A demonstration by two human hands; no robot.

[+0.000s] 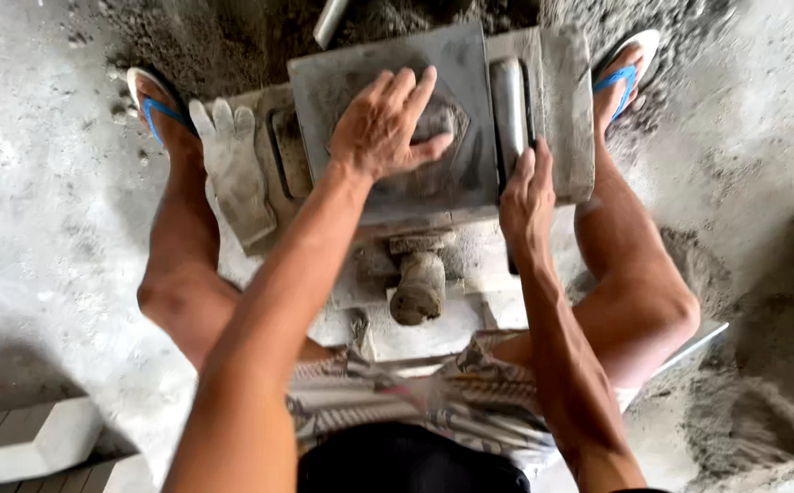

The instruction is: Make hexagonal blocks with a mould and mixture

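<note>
- At the far left, the person's foot in a blue-strapped sandal (155,105) stood on the dusty grey floor (31,183), at the edge of a heap of dark sand (223,36).
- Just beside that foot, a dirty grey work glove (232,169) lay draped over the left end of a metal mould frame (557,110), worn by no one.
- In the middle sat a square grey plate (397,87) on top of the frame, with a raised hexagonal shape at its centre.
- The left hand (388,128) lay flat on that hexagon, fingers spread apart and pressing down, clamped on nothing.
- Below the plate, a stubby, cement-caked cylinder (418,288) stuck out towards the person.
- To the right of the plate, a rounded metal bar (509,100) ran along a slot in the frame.
- The right hand (526,196) rested at the plate's right edge, fingers together and curled over the lower end of the bar; I could not tell how firmly it gripped.
- At the far right, the other sandalled foot (623,78) stood against the frame, with more loose sand beyond.
</note>
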